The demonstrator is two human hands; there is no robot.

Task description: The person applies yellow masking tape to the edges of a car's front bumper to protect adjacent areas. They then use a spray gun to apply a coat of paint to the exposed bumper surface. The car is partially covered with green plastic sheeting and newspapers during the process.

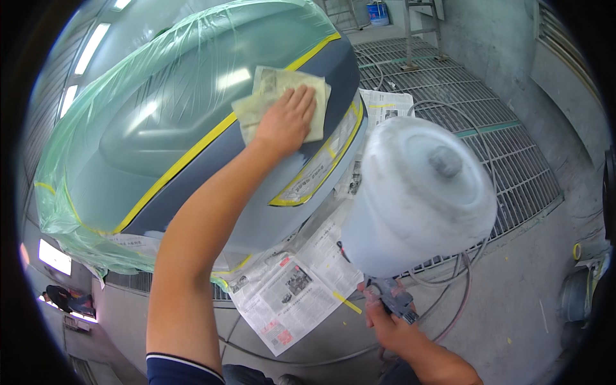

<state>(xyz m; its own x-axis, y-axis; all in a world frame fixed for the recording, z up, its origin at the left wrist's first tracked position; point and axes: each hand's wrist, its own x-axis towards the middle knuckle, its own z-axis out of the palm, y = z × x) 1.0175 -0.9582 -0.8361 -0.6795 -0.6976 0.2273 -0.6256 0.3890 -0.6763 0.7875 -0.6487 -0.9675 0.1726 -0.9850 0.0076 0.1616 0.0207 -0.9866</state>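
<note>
My left hand (289,115) presses a pale yellow cloth (260,108), which looks like a tack cloth, flat on the dark grey panel (202,175) of a car's front. Low on the right, my right hand (385,317) grips a paint spray gun (392,296). Its big whitish paint cup (418,192) stands above the gun and hides part of the floor. Green masking film (159,96) covers the car above a strip of yellow masking tape (185,163). Below the cloth, yellow tape frames a papered-over headlight (320,168).
Newspaper sheets (298,293) lie on the floor beneath the bumper. Hoses (464,293) cross the floor near the right hand, beside a metal floor grating (519,159). A ladder (423,33) and a blue bucket (378,13) stand at the back. Far left, a person (65,298) is visible.
</note>
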